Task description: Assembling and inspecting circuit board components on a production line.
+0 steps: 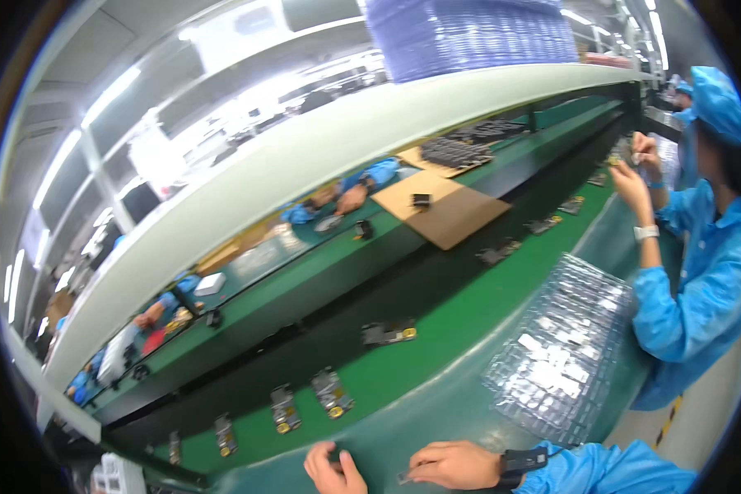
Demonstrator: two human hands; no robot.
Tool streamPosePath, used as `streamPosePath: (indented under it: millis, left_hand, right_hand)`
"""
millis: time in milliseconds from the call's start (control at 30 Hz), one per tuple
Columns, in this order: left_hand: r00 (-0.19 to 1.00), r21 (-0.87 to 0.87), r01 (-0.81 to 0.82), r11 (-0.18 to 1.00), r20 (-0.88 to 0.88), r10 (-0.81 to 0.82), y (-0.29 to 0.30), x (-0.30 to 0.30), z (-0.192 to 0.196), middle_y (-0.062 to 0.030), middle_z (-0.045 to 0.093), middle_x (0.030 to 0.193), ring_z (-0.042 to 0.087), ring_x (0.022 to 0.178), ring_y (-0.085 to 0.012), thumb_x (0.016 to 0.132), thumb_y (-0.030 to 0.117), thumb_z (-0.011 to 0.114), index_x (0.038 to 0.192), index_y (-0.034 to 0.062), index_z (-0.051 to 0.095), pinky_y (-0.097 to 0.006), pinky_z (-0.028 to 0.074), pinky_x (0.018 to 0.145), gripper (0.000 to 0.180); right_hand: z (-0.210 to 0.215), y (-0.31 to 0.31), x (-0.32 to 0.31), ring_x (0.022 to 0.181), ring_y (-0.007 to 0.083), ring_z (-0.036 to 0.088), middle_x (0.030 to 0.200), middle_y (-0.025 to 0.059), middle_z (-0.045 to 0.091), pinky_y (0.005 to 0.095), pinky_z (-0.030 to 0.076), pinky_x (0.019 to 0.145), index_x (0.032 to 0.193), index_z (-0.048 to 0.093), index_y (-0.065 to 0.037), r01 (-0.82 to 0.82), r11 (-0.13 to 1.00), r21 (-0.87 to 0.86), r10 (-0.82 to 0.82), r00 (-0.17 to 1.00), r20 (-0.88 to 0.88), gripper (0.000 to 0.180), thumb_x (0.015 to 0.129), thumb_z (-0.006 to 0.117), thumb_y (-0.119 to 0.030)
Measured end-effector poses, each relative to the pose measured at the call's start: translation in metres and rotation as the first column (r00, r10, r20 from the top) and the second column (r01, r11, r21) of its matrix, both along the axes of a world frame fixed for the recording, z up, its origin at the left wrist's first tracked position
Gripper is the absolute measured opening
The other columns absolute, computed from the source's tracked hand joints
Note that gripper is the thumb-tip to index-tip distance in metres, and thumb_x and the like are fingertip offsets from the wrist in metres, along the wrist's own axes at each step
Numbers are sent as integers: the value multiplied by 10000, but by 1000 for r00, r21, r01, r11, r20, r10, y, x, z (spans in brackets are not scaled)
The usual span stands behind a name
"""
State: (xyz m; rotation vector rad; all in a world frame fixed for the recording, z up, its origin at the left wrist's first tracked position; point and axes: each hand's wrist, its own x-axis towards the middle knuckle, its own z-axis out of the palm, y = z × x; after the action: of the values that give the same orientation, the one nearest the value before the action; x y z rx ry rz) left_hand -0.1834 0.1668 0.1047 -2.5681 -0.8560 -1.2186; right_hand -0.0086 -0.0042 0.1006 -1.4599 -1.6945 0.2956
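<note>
Right hand (457, 465) pinches small part (403, 477) near clear tray (594, 281).

Bright ceiling tubes (111, 96), warped edges

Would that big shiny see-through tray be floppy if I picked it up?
The tray looks like thin, clear plastic, so it may bend a bit. Wide and lying flat, it probably won't roll or tip. Its glossy shine suggests it might slide when pushed.
</note>
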Motion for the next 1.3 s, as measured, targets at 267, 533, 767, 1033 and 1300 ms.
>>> streamPosePath:
  millis: [267,533,767,1033,1300]
  left_hand:
    - [673,-441,-723,532,-274,687,104,-5,-31,-222,503,1357,391,1340,-421,845,329,746,1278,-10,543,-544,279,1143,587]
    - [626,-475,234,848,741,242,123,-37,-55,-82,597,1087,615,919,-139,1017,112,570,1147,14,504,-354,568,779,176]
    - [710,-773,619,139,626,323,-58,-21,28,-66,613,1066,596,884,-133,1089,200,431,1256,6,550,-273,507,776,281]
    - [723,-731,666,148,682,115,-104,-24,18,-97,621,1111,611,913,-140,1104,207,382,1336,-13,460,-280,532,809,330]
    - [757,-770,631,93,638,143,-103,-32,22,-107,594,1095,589,935,-162,1093,148,383,1275,-33,487,-291,512,840,277]
  right_hand:
    - [-10,-2,-7,928,269,638,1002,57,672,366,524,820,976,736,-135,-30,999,12,28,993,114,132,879,666,-192]
    - [12,-2,-18,899,268,649,979,61,682,361,541,776,980,738,-114,27,982,188,-43,996,84,150,842,686,-140]
    - [35,-4,-7,922,186,665,1050,44,729,297,559,797,1069,760,-84,24,878,478,-98,986,132,248,835,711,-19]
    - [25,-2,-19,925,170,655,1081,-18,745,369,556,909,1011,807,-166,62,901,429,-149,974,173,292,738,776,-66]
    - [11,4,-23,948,174,649,1096,-18,736,359,575,894,1034,798,-155,86,898,431,-118,992,48,288,764,776,-58]
